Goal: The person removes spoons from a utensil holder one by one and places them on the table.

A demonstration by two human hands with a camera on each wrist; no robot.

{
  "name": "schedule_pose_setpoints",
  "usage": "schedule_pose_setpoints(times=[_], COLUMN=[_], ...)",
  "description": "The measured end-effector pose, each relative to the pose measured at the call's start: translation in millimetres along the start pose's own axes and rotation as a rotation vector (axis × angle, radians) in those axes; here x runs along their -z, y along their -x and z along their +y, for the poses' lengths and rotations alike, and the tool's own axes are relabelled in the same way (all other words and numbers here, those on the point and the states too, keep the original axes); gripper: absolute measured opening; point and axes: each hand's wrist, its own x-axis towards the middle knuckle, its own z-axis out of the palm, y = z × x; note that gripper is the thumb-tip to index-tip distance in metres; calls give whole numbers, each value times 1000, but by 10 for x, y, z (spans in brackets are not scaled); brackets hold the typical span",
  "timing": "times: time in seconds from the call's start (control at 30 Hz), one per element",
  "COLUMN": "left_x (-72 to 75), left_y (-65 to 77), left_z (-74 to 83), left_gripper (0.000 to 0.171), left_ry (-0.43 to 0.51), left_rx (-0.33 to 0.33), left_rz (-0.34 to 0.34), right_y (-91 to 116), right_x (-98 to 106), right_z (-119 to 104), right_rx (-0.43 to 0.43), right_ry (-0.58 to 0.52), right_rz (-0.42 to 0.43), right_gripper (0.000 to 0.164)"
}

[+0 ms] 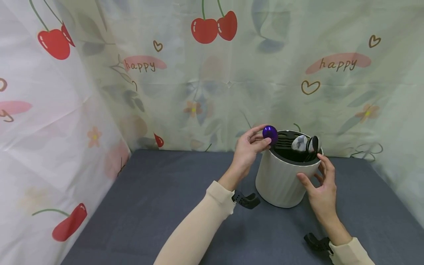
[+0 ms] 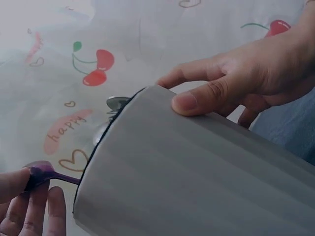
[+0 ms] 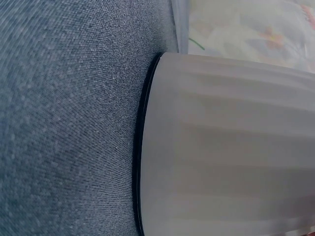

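A purple spoon (image 1: 270,134) stands at the left rim of a white ribbed utensil holder (image 1: 281,184). My left hand (image 1: 248,149) pinches the spoon's bowl between thumb and fingers. In the left wrist view the spoon's neck (image 2: 66,178) runs into the holder's mouth, and the rest of its handle is hidden inside. My right hand (image 1: 322,193) grips the holder's right side near the rim, thumb at the front and fingers round the side. Silver spoons (image 1: 299,143) lean in the holder's right half, beside a black slotted insert (image 1: 286,139).
The holder stands upright on a dark grey-blue cloth tabletop (image 1: 172,198), near its back edge. A printed curtain (image 1: 228,84) hangs right behind it, and another sheet (image 1: 49,147) hangs on the left. A black wrist strap (image 1: 246,200) sticks out below the left wrist.
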Motion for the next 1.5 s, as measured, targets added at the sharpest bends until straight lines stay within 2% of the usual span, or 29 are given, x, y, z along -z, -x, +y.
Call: schedule_pose_setpoints(times=[0.3,0.5,0.87,1.13,1.5], left_x=[-23,35,251,420,594], left_y=[21,32,55,138,174], left_z=[179,347,519,672,801], left_gripper=[46,47,45,45,44], left_ry=[110,129,184,221,226], left_rx=[-118,-199,-297,-373,-419], left_rz=[12,17,60,99,137], right_y=[3,3,2,0,9], right_x=[-7,0,10,7,3], right_z=[9,15,20,36,45], right_rx=[1,8,9,20,29], right_ry=[-3,-8,-16,-13,-8], right_rz=[0,-3,-11,-14,-11], right_gripper=[84,83,83,83,83])
